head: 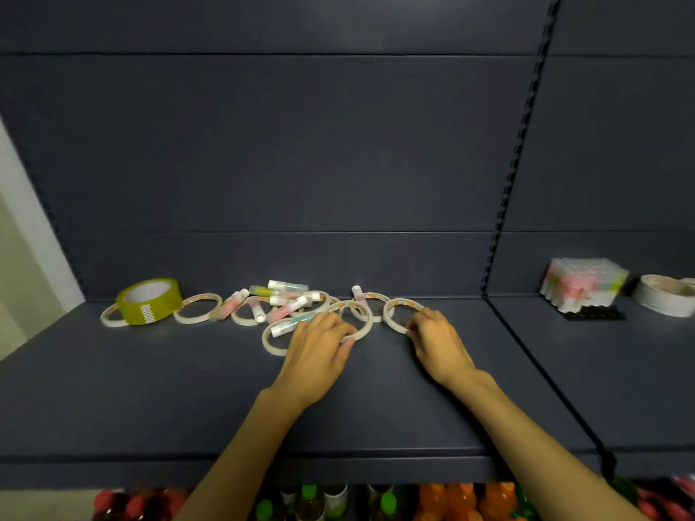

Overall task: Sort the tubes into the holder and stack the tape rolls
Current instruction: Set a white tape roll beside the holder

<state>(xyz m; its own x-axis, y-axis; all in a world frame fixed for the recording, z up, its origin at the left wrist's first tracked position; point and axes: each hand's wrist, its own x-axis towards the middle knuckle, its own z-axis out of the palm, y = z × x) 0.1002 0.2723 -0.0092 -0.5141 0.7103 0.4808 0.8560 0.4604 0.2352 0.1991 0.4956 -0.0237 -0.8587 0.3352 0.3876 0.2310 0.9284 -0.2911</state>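
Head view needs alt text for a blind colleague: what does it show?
Two hands reach onto a dark shelf: the left hand and right hand each touch a thin tape ring, amid scattered tubes and a yellow tape roll.

Each hand, left hand (319, 342) and right hand (438, 338), seemingly grips a thin tape roll (398, 315).

Bare shelf (150, 389) lies open in front. Tubes (286, 298) and tape rings (199, 308) crowd the back. The olive roll (150, 300) blocks the back left.

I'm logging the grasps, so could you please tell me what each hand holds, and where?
The left hand grips a thin tape ring at its near rim; the right hand pinches another ring's near right edge.
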